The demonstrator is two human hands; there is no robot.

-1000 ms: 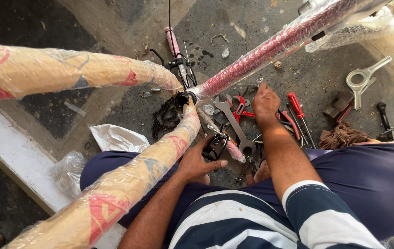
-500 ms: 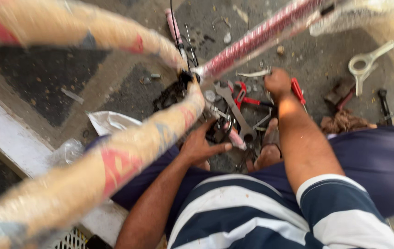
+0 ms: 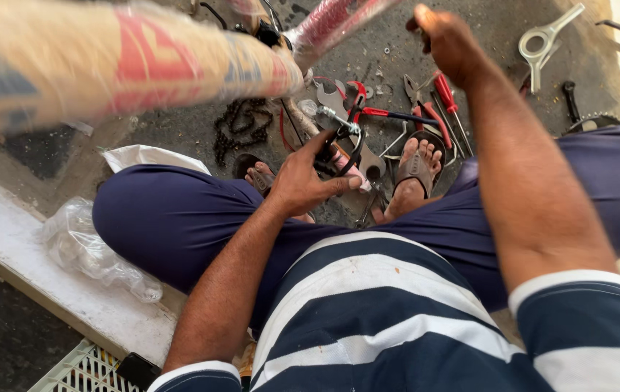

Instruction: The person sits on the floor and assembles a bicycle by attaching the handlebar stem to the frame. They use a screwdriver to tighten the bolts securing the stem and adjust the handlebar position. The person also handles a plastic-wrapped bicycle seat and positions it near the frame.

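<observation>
I sit over a bicycle frame wrapped in clear plastic: a thick orange and red tube (image 3: 107, 65) runs across the top left and a thinner pink tube (image 3: 332, 25) rises to the top centre. My left hand (image 3: 303, 178) grips a black metal part (image 3: 343, 145) low on the frame, just above my sandalled feet. My right hand (image 3: 448, 40) is raised at the top, fingers closed; whether anything is in it is hidden. Red-handled pliers (image 3: 372, 109) lie on the ground between the hands.
A loose bicycle chain (image 3: 241, 127) lies on the concrete to the left of the feet. Red-handled screwdrivers (image 3: 444, 105), a silver wrench tool (image 3: 546, 40), and crumpled clear plastic (image 3: 85, 247) lie about. A white ledge (image 3: 41, 276) and a plastic crate (image 3: 81, 370) border the left.
The view tipped downward and closer. My right hand lifted off the tools on the ground and rose toward the pink tube. My left hand stays on the black part.
</observation>
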